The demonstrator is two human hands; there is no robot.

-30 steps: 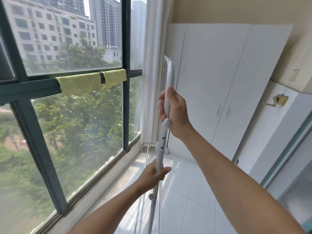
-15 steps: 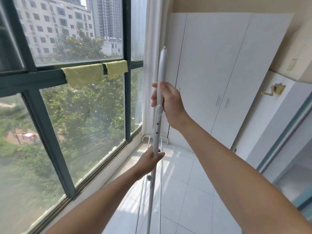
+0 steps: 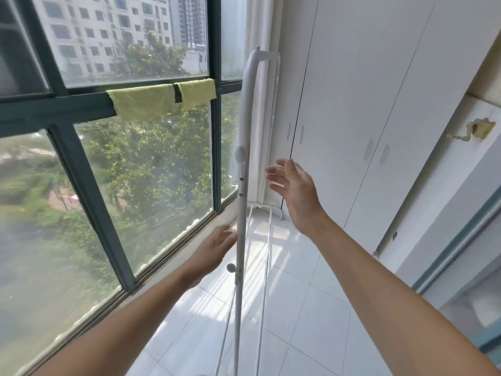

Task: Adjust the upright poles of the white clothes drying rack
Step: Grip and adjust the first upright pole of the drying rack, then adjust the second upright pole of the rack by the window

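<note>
The near upright pole (image 3: 245, 115) of the white clothes drying rack stands in the middle of the view, its thicker upper tube ending in a round collar (image 3: 240, 156) above a thinner lower tube (image 3: 240, 240) with small buttons. A top bar runs back to the far upright (image 3: 272, 126) by the curtain. My right hand (image 3: 294, 185) hovers open just right of the pole, not touching it. My left hand (image 3: 217, 244) is open just left of the lower tube, fingers apart, close to it.
A tall window with a dark green frame (image 3: 89, 191) fills the left; two yellow cloths (image 3: 146, 101) hang on its crossbar. White cupboard doors (image 3: 352, 118) stand behind the rack. Thin rack rails (image 3: 268, 240) run low over the white tiled floor (image 3: 298, 308).
Both hands have let go of the pole and opened beside it. The upper tube stands higher than before, and the view has shifted to show the top bar.
</note>
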